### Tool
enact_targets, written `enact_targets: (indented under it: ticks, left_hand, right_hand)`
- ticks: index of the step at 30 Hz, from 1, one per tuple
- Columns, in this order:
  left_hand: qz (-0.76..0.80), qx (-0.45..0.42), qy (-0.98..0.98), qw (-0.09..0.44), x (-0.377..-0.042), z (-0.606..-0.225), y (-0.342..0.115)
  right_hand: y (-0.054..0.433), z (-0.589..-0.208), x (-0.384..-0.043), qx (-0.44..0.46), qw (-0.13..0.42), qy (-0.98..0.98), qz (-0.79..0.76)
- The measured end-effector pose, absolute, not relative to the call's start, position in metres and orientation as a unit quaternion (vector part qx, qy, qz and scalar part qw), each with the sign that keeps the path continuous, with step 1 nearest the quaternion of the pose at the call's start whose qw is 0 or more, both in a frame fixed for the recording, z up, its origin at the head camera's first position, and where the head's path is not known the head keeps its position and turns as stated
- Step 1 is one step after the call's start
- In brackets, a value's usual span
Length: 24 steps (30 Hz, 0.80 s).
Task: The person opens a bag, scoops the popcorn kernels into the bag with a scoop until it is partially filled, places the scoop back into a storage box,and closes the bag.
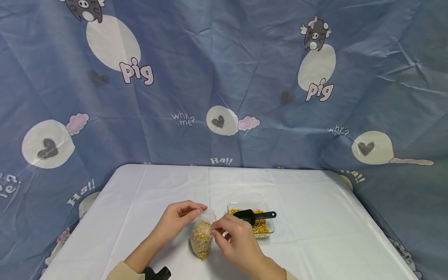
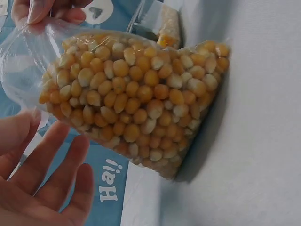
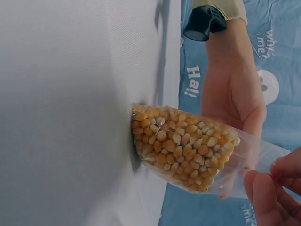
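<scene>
Between my two hands a clear plastic bag of yellow corn kernels (image 1: 202,239) stands upright, its bottom on the white cloth. The kernels fill its lower part, as the left wrist view shows of the bag (image 2: 127,99). My left hand (image 1: 175,221) pinches one upper edge between thumb and index finger; its other fingers are spread loosely beside the bag in the left wrist view. At the opposite upper edge, my right hand (image 1: 238,235) pinches the thin plastic with thumb and fingertips, seen close up in the right wrist view (image 3: 277,188).
A clear rectangular container (image 1: 270,231) with more corn kernels stands behind my right hand, and a black scoop (image 1: 250,216) lies across it. White cloth (image 1: 322,233) covers the table. A blue printed curtain (image 1: 224,77) hangs behind.
</scene>
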<state>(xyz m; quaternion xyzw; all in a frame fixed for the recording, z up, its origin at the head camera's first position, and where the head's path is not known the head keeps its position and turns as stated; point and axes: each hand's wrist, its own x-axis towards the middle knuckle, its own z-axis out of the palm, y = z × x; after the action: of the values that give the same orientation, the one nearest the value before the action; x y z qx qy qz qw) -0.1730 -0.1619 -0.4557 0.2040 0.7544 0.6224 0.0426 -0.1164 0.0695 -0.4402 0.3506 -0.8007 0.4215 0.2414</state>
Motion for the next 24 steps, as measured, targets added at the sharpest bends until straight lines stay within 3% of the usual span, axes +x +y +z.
enact_targets:
  ticks: [16,24]
  left_hand:
    - [0.597,0.132,0.789,-0.058,-0.148,-0.448,-0.167]
    - [0.543,0.141,0.814,-0.152,-0.131,-0.450,-0.165]
  right_hand:
    - [0.081,-0.435,-0.130,0.349,0.256,-0.798,0.418]
    - [0.086,-0.436,-0.135,0.317,0.236,-0.804,0.445]
